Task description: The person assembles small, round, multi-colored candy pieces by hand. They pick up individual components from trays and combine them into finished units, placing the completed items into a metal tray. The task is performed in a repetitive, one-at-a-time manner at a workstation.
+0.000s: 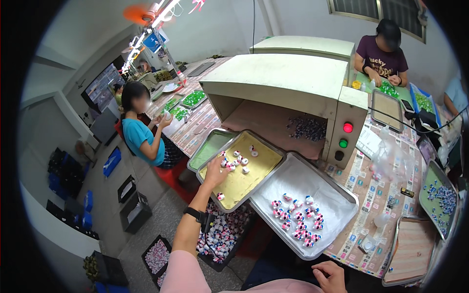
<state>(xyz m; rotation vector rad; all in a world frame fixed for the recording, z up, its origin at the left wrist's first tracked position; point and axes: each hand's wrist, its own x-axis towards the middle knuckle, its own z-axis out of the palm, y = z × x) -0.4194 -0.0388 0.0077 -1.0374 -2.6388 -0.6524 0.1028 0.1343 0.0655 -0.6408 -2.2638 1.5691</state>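
My left hand point(216, 172) reaches onto a tray lined with yellow point(256, 180), its bent fingertips closed around a small white-and-pink piece point(229, 166). More rounded white pieces point(245, 170) with coloured spots lie just beyond the fingers, and one rests by the near edge. Overlapping this tray on the right is a metal tray with a white liner point(278, 188), bearing a cluster of white, pink and blue pieces point(298, 219) with dark spots. My right hand point(330, 277) stays below that tray's near edge, fingers curled loosely, nothing visible in them.
Behind the trays stands a cream box-shaped machine point(278, 80) with dark pieces inside its opening. A dark crate of pieces point(222, 234) sits below. A person in blue point(143, 139) works on the left, another in purple point(383, 56) at far right. More trays point(410, 249) line the right.
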